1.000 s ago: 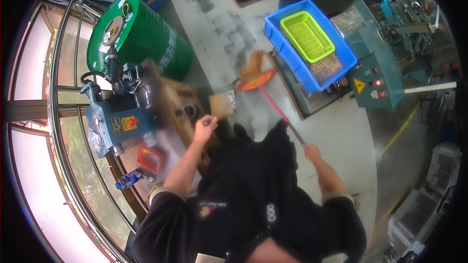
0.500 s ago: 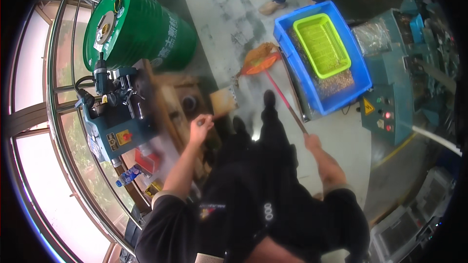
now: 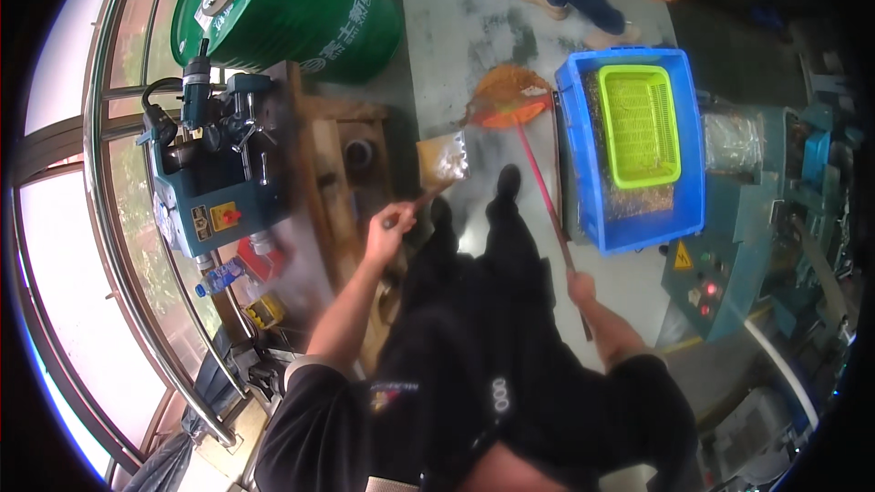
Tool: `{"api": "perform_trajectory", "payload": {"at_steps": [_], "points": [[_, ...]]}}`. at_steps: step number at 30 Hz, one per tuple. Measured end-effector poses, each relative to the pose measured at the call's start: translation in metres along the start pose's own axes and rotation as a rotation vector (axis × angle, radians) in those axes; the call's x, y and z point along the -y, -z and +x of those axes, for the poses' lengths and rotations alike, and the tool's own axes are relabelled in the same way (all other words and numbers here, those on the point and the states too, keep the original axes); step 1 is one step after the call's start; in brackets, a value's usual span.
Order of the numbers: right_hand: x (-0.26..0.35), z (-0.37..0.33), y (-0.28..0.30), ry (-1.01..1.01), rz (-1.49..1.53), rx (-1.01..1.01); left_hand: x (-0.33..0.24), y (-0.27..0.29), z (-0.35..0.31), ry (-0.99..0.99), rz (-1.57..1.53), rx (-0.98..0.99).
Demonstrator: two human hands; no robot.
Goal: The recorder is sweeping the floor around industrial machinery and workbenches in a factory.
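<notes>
My left hand (image 3: 390, 226) is closed around the thin brown handle of a dustpan (image 3: 444, 160). The dustpan's flat, square pan looks yellowish with a shiny, silvery edge, and it is low over the floor ahead of my left foot. In my right hand (image 3: 581, 288) is the long handle of a broom (image 3: 524, 116), red toward the head and brown toward my grip. Its orange head and worn brownish bristles rest on the floor, ahead and to the right of the dustpan, apart from it.
A blue bin (image 3: 592, 210) holding a lime-green basket (image 3: 638, 128) and small bits stands right of the broom. To the left are a green drum (image 3: 310, 9), a bench machine (image 3: 210, 173) and a wooden stand (image 3: 328, 146). Another person's legs (image 3: 583, 0) are ahead; a control cabinet (image 3: 697, 282) stands right.
My view has shifted. The dustpan has swung forward and right with my left hand, nearer the broom head. The other person's feet have moved. Both hands keep their grips.
</notes>
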State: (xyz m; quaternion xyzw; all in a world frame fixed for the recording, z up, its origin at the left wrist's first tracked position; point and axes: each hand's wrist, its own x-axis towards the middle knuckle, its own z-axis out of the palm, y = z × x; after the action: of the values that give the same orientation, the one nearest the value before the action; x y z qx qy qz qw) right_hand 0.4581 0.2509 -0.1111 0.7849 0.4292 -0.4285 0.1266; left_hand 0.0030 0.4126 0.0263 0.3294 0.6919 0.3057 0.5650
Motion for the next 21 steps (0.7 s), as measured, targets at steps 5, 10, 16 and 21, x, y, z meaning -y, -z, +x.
{"api": "perform_trajectory", "payload": {"at_steps": [5,10,16,21], "points": [[0.061,0.029,0.017,0.0,-0.04,-0.053,-0.005,-0.002,0.0,-0.024,0.039,0.02],[0.035,-0.013,0.002,-0.063,-0.057,0.001,0.0,0.008,-0.004,-0.01,0.049,0.043],[0.083,-0.013,-0.002,-0.071,-0.032,0.002,0.018,0.029,-0.003,-0.043,0.069,0.068],[0.059,-0.034,-0.047,-0.115,-0.08,-0.006,0.025,0.043,-0.01,-0.081,0.104,0.099]]}}
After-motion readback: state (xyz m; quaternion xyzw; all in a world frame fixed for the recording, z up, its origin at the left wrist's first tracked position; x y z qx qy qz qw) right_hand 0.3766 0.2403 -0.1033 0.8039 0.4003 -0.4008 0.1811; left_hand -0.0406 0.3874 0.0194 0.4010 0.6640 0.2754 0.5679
